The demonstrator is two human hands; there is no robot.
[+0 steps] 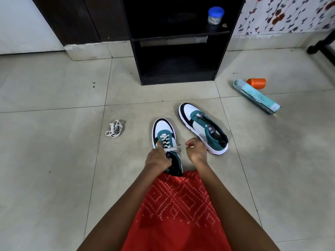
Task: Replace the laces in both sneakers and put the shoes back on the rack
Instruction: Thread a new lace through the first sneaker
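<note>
Gripping: left hand (157, 159) holds near sneaker (163, 126) on floor, forefinger pressing its white lace (165, 142)
Right hand (195, 151): fingers curled — lace end held or not, cannot tell
Handling: lace soft, limp — pinch near tip
Unlaced sneaker (201, 125): floor, before rack (177, 81)

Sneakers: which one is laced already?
The near sneaker under the left hand: white lace crosses its eyelets. The far sneaker, to its right, has none.
</note>
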